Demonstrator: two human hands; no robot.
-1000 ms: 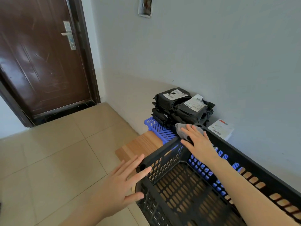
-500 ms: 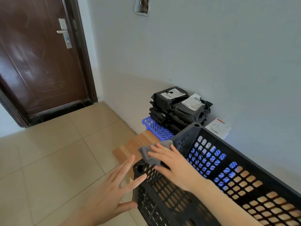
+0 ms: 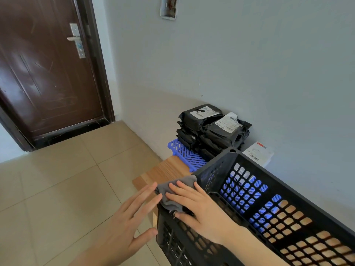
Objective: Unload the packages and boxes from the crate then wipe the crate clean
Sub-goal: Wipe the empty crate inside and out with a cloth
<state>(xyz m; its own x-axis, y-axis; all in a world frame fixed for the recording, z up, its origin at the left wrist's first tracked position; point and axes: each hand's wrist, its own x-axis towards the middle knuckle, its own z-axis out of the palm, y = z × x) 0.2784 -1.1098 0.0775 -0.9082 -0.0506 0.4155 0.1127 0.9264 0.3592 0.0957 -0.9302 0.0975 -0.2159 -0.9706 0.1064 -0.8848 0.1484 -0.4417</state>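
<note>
Where the view begins at the left, a dark brown door with a metal handle stands closed above a floor of beige tiles. The left hand hangs over those tiles just beside the near-left corner of the black crate. Its fingers are straight and spread and it holds nothing. Its thumb lies close against the crate's outer wall and its fingertips reach to the edge of the grey cloth, though I cannot tell whether they touch.

The cloth is draped over that corner of the crate's rim, partly hanging outward. The right hand lies flat on top of it, fingers extended and slightly fanned, pressing it against the rim rather than curling round it. The cloth sits under the fingers and sticks out beyond the fingertips toward the left hand.

The crate itself runs from this corner toward the lower right. It rests on a wooden board, and wood and blue show through the holes of its far wall.

Behind the crate, a blue plastic pallet carries a stack of black packages with white labels, set against the pale wall. Further right, a white box with a barcode stands between the crate's far corner and the wall.
</note>
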